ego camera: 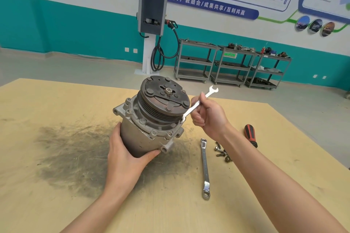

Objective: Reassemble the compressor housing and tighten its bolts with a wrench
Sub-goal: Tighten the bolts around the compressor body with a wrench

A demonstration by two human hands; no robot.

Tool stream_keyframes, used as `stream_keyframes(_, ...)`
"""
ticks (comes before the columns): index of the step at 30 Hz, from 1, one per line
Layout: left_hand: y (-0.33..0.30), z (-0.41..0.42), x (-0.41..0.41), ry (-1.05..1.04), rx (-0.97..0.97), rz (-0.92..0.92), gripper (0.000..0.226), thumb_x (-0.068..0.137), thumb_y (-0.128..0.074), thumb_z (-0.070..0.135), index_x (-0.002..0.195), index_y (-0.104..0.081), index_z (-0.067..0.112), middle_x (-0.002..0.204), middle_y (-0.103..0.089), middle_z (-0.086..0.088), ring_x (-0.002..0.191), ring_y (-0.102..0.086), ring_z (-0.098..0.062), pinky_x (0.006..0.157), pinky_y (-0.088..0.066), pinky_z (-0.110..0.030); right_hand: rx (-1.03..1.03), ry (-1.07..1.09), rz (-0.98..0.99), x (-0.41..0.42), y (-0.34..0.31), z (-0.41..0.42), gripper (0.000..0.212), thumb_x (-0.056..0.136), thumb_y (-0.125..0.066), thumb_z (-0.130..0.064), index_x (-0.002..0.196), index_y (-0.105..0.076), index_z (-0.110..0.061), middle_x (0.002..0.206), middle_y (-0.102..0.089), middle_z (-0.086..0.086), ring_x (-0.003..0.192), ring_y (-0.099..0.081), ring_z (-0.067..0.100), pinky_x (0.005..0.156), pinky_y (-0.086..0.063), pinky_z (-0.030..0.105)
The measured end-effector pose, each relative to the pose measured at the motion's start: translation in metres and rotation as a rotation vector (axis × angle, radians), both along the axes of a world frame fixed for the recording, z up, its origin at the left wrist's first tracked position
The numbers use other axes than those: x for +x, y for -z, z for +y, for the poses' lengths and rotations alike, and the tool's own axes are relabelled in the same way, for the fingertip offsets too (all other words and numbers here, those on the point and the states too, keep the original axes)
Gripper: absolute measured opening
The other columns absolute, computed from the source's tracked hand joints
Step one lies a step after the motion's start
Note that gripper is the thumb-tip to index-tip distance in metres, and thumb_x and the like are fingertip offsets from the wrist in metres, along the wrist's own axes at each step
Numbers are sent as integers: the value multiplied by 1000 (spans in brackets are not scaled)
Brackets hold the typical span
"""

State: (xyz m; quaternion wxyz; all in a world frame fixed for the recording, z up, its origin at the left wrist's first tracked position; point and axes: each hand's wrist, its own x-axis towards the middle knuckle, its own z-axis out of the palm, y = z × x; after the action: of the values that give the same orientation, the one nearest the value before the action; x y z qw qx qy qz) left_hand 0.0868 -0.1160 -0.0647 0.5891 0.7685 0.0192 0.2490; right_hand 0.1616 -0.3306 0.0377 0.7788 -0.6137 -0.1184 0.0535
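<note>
A person's left hand point(126, 149) wraps its fingers and thumb round the lower body of a grey metal compressor housing point(149, 121) with a rusty grooved pulley, tilted on a scuffed plywood table point(56, 185). The right hand point(207, 115) curls round a silver open-ended wrench point(200, 101), its lower end at the housing's flange. A silver ring spanner point(205, 168), loose bolts point(221, 152) and a red-and-black screwdriver point(250, 135) lie nearby.
</note>
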Motion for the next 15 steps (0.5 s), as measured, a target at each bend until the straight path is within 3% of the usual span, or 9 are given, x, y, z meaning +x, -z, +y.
stream_keyframes(4,-1,0,-1,8,-5,7,120,52,-95,34,149,-26,29,145,-40,12,132,-39,-9,110,-35,-33,45,-8,49,11,-2,8,46,106,-25,-33,75,-50,-11,40,-34,-1,36,-23,10,37,-19,20)
stream_keyframes(9,-4,-1,-3,19,-2,10,120,53,-95,32,150,-25,27,147,-39,9,134,-38,-12,112,-34,-37,149,-57,108,23,1,10,50,105,-25,-34,68,-49,-12,37,-30,-2,33,-21,9,42,-11,23)
stream_keyframes(15,-6,-1,-4,24,2,11,119,53,-96,29,150,-27,26,148,-39,7,135,-39,-13,113,-35,-38,118,-118,152,30,2,13,61,106,-27,-34,56,-59,-20,38,-31,-7,32,-24,6,35,-18,18)
